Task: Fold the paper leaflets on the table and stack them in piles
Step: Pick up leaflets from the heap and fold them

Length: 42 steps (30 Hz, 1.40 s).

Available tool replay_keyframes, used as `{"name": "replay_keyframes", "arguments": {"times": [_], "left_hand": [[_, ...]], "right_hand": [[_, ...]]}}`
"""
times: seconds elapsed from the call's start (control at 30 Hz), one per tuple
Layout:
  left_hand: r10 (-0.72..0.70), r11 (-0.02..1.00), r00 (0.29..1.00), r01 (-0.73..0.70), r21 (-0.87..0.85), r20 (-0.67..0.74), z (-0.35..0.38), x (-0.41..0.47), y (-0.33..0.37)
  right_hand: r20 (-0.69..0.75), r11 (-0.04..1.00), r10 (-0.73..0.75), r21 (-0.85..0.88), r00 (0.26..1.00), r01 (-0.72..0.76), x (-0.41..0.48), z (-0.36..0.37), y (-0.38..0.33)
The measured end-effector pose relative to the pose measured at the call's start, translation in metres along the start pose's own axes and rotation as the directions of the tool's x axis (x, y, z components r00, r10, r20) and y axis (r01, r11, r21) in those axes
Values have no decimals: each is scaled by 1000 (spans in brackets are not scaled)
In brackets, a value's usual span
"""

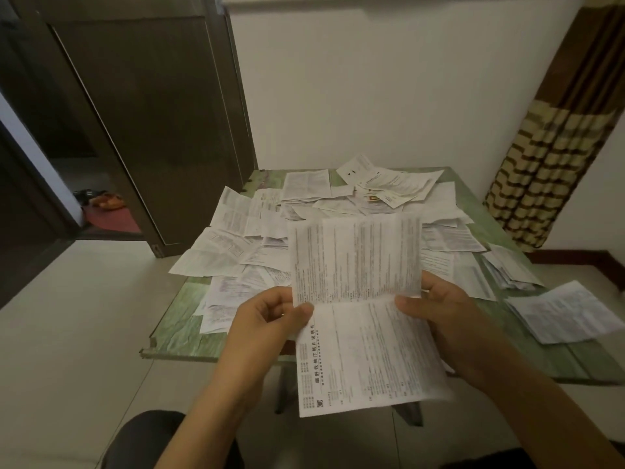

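The left grip [270, 316] pinches one side of a creased leaflet [358, 265] and the right grip [443, 309] pinches the other, holding it above the near edge of the surface [179, 330]. Loose leaflets [236, 238] cover the surface, and two piles [507, 269] lie along its right edge.
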<state>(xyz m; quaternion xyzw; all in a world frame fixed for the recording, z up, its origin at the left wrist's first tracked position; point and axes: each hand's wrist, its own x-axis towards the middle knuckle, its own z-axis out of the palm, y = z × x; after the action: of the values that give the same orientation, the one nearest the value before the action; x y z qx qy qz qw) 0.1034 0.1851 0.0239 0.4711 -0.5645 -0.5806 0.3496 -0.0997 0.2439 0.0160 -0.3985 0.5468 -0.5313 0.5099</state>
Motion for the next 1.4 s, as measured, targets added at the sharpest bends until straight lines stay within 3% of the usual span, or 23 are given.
{"name": "replay_keyframes", "arguments": {"times": [0.13,0.27,0.37,0.5,0.6,0.67,0.77,0.87,0.93,1.07,1.23,1.3,1.4], "left_hand": [[-70,997,992,71,-9,101,-2,-1,-4],[20,999,999,-19,-25,44,-5,-1,-4],[121,991,992,-122,53,28,-14,1,-3],[173,972,966,-198,123,191,-18,2,0],[171,959,941,-228,172,293,-7,3,0],[172,973,944,-208,104,281,2,5,0],[19,991,993,-4,-131,118,3,10,-4],[-91,944,965,162,-288,245,6,4,-8],[-91,957,950,166,-237,298,12,-5,-10],[10,998,973,6,-66,233,22,-9,-17],[99,994,979,-89,-62,178,28,-9,-18],[83,994,986,-72,-82,145,27,-8,-19],[-66,975,991,89,-204,119,26,-8,-16]], "right_hand": [[34,998,10,-55,999,-8,-1,-3,0],[110,997,38,-72,993,-31,-3,-5,-3],[108,994,-1,-112,994,13,-8,-14,-8],[96,947,-104,-294,990,128,0,-14,-17],[312,874,150,-485,938,22,4,5,-16],[374,845,213,-535,903,22,0,12,-11],[200,895,76,-446,977,22,0,13,-5],[48,971,25,-238,999,-13,2,11,1],[15,979,-1,-205,1000,4,1,12,4],[-21,981,-28,-192,999,24,-1,17,9],[58,1000,26,-18,998,-25,-6,18,16],[77,996,71,40,995,-74,-7,15,16],[72,1000,8,-20,997,-6,-6,13,16]]}}
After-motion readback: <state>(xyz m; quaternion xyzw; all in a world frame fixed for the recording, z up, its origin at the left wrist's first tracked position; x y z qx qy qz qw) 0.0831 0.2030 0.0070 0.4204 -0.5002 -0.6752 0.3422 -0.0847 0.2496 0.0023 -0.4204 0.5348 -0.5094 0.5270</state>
